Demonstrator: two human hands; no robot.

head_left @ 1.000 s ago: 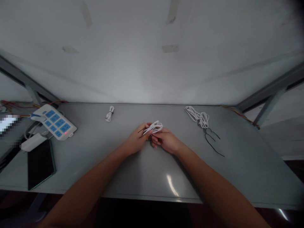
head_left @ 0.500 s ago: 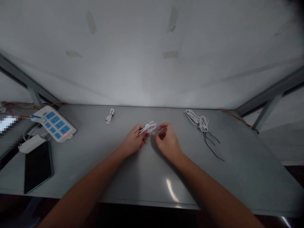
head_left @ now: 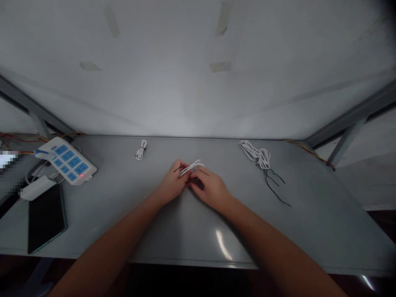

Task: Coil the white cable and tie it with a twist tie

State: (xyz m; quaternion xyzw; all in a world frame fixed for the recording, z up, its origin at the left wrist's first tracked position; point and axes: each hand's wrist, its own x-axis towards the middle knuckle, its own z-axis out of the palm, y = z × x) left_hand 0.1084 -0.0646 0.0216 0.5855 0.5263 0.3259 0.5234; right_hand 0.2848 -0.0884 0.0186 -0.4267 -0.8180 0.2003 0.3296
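My left hand (head_left: 173,181) is closed around a folded bundle of white cable (head_left: 192,166) above the middle of the table. A thin black twist tie (head_left: 177,169) pokes out from the bundle on the left. Against the bundle's near side, my right hand (head_left: 212,187) has thumb and fingers pinched together on the tie's other end, which the fingers mostly hide. Farther back on the left lies a small tied white cable (head_left: 141,150). A larger pair of white cable coils (head_left: 255,154) lies to the right, with loose black twist ties (head_left: 274,185) beside it.
On the left are a white power strip (head_left: 66,161) with blue sockets, a white adapter (head_left: 37,188) and a dark tablet (head_left: 46,218). A pale wall with tape pieces rises behind the grey table (head_left: 123,243). Metal frame bars stand at both sides.
My right hand has moved left to the cable bundle, and its fingers have closed from a partly spread pose. My left hand keeps its hold. The view has shifted slightly.
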